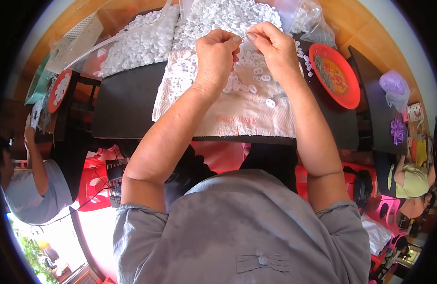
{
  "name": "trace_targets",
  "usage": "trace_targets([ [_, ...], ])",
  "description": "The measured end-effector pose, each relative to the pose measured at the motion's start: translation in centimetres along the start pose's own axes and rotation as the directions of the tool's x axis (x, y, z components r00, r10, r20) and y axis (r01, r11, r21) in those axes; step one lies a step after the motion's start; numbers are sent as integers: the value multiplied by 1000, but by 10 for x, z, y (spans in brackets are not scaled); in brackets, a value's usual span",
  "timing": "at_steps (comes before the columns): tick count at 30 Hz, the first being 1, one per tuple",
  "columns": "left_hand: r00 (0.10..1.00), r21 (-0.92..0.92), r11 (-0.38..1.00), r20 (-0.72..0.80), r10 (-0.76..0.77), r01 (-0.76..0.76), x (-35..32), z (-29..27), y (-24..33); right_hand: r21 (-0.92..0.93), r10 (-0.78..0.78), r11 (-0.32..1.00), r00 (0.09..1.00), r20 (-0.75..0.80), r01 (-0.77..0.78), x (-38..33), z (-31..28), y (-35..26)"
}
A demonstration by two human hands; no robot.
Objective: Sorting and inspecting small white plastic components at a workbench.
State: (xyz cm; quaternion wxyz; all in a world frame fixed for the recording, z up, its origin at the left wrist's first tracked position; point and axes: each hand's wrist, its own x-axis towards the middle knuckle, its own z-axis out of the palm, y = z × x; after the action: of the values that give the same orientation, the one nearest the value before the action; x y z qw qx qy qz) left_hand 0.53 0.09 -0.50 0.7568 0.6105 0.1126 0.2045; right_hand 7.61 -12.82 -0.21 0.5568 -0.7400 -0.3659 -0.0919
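Centrally, left hand (216, 52) and right hand (270, 47) pinch together over white rings (228, 19); the pinched piece is too small to identify.

You are working over a heap of small white rings (218, 19), flat oval loops of pale plastic piled thickly at the far side of a white cloth (237, 113). The cloth lies spread on the dark table, its near edge hanging toward you, with loose rings scattered across it. One small white piece (241, 39) sits pinched between your fingertips, just above the heap; its exact shape is too small to tell.
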Motion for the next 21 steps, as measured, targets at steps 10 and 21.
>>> trace_targets([
  [10,992,156,981,66,107,-117,7,-3,-8,115,-150,983,986,70,141,0,-1,16],
  [21,998,111,992,-3,66,-65,4,3,-6,175,219,956,970,108,-235,2,5,-4],
])
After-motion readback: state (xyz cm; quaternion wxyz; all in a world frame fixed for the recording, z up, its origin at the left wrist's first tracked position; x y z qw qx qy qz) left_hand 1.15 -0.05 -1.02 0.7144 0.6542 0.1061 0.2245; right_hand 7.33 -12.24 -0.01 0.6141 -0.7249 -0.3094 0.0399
